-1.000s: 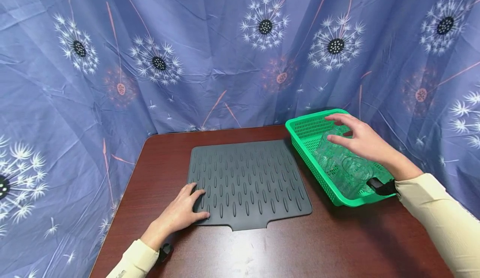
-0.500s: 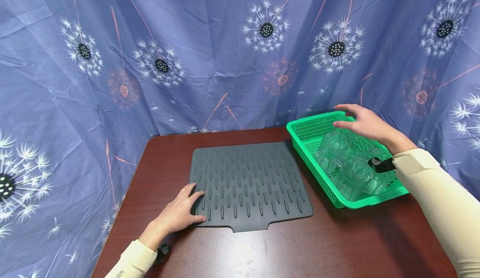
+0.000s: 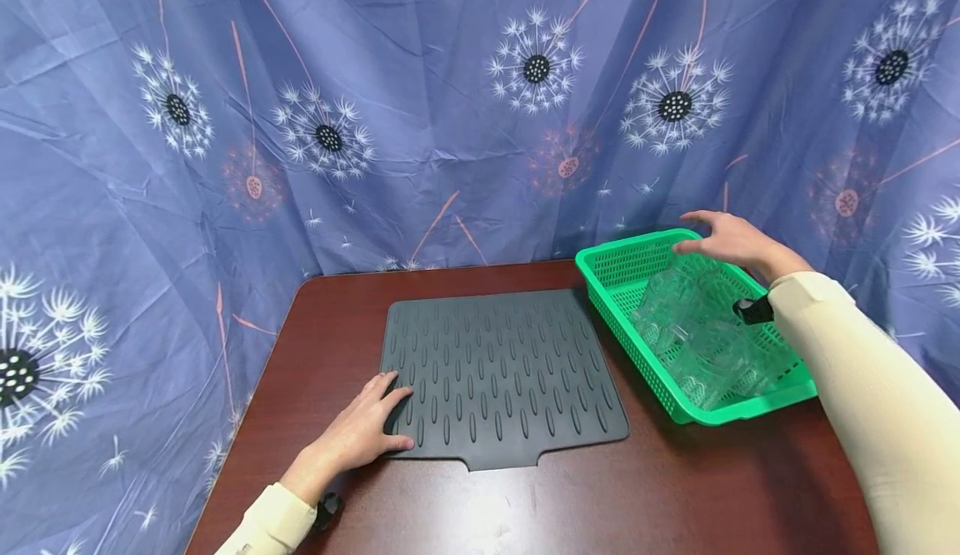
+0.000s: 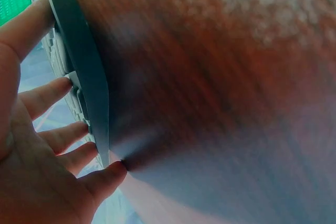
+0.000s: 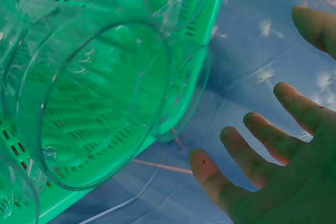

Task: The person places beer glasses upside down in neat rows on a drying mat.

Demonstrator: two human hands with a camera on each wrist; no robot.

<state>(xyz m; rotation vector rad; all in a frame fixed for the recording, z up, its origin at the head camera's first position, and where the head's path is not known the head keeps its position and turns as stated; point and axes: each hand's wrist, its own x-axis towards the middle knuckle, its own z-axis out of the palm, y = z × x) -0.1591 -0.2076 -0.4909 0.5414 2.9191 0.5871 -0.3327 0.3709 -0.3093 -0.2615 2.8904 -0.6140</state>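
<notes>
My left hand [image 3: 358, 427] rests with spread fingers on the near left corner of a dark grey ridged mat [image 3: 495, 372]. In the left wrist view its fingertips touch the mat's edge [image 4: 86, 61], and one touches the table. Above the far right side of a green plastic basket [image 3: 633, 342], my right hand [image 3: 731, 240] hovers with fingers apart and holds nothing. Several clear drinking glasses [image 3: 708, 363] lie in the basket. The right wrist view shows the rim of one glass [image 5: 105, 103] close by, with the fingers [image 5: 262, 156] apart from it.
Both the mat and the basket stand on a brown wooden table [image 3: 330, 330], the basket at the right. A blue curtain [image 3: 420, 122] with a dandelion print hangs behind the table and along its sides.
My right hand has risen and drawn a little to the right over the basket, uncovering more of the glasses. My left hand stays at the mat's corner. The view has tilted slightly upward.
</notes>
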